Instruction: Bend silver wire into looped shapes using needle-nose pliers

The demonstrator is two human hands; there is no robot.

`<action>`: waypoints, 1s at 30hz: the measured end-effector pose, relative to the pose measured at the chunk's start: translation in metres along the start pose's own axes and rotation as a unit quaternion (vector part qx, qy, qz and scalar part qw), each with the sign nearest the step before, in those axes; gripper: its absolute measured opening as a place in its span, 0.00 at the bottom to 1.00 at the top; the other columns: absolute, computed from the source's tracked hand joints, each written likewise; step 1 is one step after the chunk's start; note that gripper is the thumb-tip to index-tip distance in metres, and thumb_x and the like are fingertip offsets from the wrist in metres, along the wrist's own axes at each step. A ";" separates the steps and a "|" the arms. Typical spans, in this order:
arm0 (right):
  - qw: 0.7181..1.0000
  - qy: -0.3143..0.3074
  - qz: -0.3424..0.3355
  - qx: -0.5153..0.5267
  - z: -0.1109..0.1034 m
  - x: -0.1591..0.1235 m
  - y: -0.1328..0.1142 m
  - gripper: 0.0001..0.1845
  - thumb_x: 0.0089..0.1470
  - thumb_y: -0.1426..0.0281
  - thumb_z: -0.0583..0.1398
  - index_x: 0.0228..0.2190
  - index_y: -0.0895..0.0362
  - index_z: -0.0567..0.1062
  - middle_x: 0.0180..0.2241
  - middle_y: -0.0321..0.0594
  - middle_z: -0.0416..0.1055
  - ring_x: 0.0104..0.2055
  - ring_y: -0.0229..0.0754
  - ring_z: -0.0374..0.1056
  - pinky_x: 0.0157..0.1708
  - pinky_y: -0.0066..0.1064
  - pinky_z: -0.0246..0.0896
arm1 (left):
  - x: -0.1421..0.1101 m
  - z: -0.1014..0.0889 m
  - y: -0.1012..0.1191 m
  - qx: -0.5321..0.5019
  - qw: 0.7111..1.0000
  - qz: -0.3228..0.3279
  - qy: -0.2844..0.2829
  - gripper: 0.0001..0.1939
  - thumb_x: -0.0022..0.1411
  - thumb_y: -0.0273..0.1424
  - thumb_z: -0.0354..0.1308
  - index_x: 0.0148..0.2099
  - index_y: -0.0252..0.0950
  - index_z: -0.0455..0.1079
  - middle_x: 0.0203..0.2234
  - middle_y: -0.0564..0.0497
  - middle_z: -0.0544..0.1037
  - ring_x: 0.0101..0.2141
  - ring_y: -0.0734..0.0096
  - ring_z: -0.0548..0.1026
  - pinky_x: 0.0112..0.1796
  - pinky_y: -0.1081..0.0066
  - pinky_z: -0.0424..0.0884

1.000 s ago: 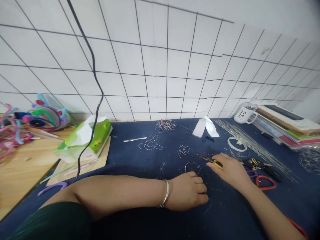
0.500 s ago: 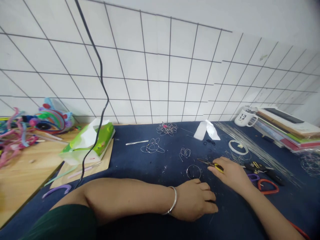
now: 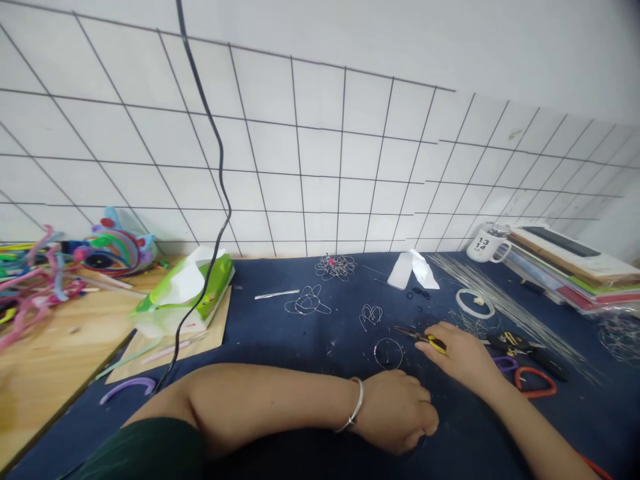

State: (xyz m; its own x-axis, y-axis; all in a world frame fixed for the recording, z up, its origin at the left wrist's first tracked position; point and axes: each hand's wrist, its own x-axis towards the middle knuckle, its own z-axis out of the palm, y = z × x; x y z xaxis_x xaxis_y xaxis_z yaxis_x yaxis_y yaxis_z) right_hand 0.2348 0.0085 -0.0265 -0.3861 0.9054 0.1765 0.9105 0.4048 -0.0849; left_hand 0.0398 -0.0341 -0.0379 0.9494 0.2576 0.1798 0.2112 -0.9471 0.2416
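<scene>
My left hand (image 3: pixel 397 412), with a silver bangle at the wrist, rests low on the dark blue cloth. Its fingers are curled down and pinched together; whatever they hold, if anything, is hidden. My right hand (image 3: pixel 463 357) is closed around the yellow-handled pliers (image 3: pixel 411 333), whose dark pointed jaws face left. A thin wire ring (image 3: pixel 376 351) with small beads lies just beyond my left hand. Farther back is a bent wire heart shape (image 3: pixel 371 315). To its left sit a looped wire piece (image 3: pixel 307 303) and a wire flower (image 3: pixel 335 266) with a pink centre.
Long straight wires (image 3: pixel 520 320), a white ring-shaped spool (image 3: pixel 463 309) and scissors with orange handles (image 3: pixel 535 392) lie at right. Behind them stand a white mug (image 3: pixel 483 247) and a stack of books (image 3: pixel 575 267). A tissue pack (image 3: pixel 210 287) and hanging black cable (image 3: pixel 220 160) are at left.
The fingers of my left hand have gone from spread on the cloth to curled together. My right hand stays on the pliers. The whole view has shifted slightly.
</scene>
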 end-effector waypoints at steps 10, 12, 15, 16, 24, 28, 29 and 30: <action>1.000 0.001 -0.017 0.010 -0.004 -0.001 -0.003 0.19 0.53 0.54 0.49 0.33 0.52 0.72 0.29 0.38 0.68 0.31 0.40 0.66 0.30 0.29 0.58 | -0.015 -0.022 0.002 0.095 0.994 0.026 -0.051 0.05 0.55 0.27 0.51 0.35 0.33 0.65 0.26 0.47 0.71 0.27 0.67 0.71 0.25 0.70 0.64; 1.000 -0.003 -0.012 0.008 -0.004 -0.002 -0.003 0.19 0.53 0.54 0.49 0.34 0.52 0.71 0.29 0.38 0.68 0.31 0.39 0.66 0.30 0.29 0.58 | -0.017 -0.021 0.003 0.103 0.993 0.025 -0.043 0.05 0.55 0.27 0.51 0.34 0.32 0.64 0.25 0.47 0.71 0.27 0.66 0.71 0.25 0.69 0.64; 1.000 -0.009 -0.005 0.006 -0.004 -0.002 -0.002 0.19 0.53 0.53 0.49 0.34 0.52 0.71 0.29 0.38 0.67 0.31 0.39 0.66 0.31 0.29 0.58 | -0.018 -0.020 0.004 0.108 0.993 0.024 -0.040 0.06 0.54 0.28 0.51 0.35 0.32 0.64 0.25 0.46 0.71 0.26 0.66 0.71 0.25 0.69 0.65; 1.000 -0.011 -0.003 0.006 -0.004 -0.002 -0.002 0.19 0.53 0.53 0.49 0.34 0.52 0.71 0.29 0.38 0.67 0.31 0.39 0.66 0.31 0.29 0.58 | -0.018 -0.020 0.005 0.109 0.993 0.026 -0.042 0.06 0.54 0.28 0.51 0.35 0.31 0.64 0.25 0.45 0.71 0.26 0.66 0.70 0.25 0.69 0.65; 1.000 -0.007 -0.013 0.012 -0.005 0.000 -0.001 0.19 0.53 0.54 0.49 0.34 0.52 0.71 0.29 0.39 0.67 0.32 0.40 0.66 0.32 0.30 0.58 | -0.017 -0.030 0.006 0.015 0.997 -0.015 -0.069 0.08 0.58 0.31 0.48 0.38 0.33 0.62 0.29 0.45 0.73 0.29 0.66 0.72 0.26 0.70 0.66; 1.000 0.002 -0.022 0.014 -0.006 -0.001 -0.002 0.18 0.53 0.55 0.50 0.34 0.52 0.72 0.28 0.39 0.67 0.31 0.40 0.66 0.30 0.29 0.57 | -0.014 -0.038 -0.002 -0.155 0.980 -0.097 -0.076 0.07 0.58 0.28 0.48 0.40 0.35 0.61 0.27 0.51 0.74 0.26 0.73 0.72 0.26 0.76 0.65; 1.000 0.005 -0.022 0.013 -0.006 -0.001 -0.002 0.17 0.53 0.55 0.50 0.33 0.52 0.72 0.29 0.38 0.67 0.31 0.40 0.66 0.30 0.29 0.57 | -0.014 -0.040 -0.007 -0.211 0.970 -0.106 -0.059 0.07 0.58 0.26 0.47 0.41 0.35 0.61 0.27 0.52 0.74 0.27 0.76 0.71 0.27 0.77 0.66; 1.000 0.008 -0.020 0.011 -0.006 -0.001 -0.002 0.17 0.53 0.55 0.50 0.33 0.52 0.72 0.29 0.38 0.67 0.31 0.40 0.66 0.30 0.29 0.57 | -0.014 -0.042 -0.013 -0.260 0.958 -0.115 -0.028 0.08 0.58 0.24 0.46 0.40 0.34 0.62 0.28 0.53 0.74 0.28 0.78 0.71 0.29 0.78 0.66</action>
State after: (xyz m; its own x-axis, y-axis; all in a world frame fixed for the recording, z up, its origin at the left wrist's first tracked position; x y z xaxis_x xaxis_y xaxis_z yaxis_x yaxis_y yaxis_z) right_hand 0.2346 0.0064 -0.0203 -0.4192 0.8866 0.1955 0.8911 0.4430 -0.0983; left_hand 0.0144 -0.0176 -0.0032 0.9058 0.4235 0.0162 0.2860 -0.6390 0.7141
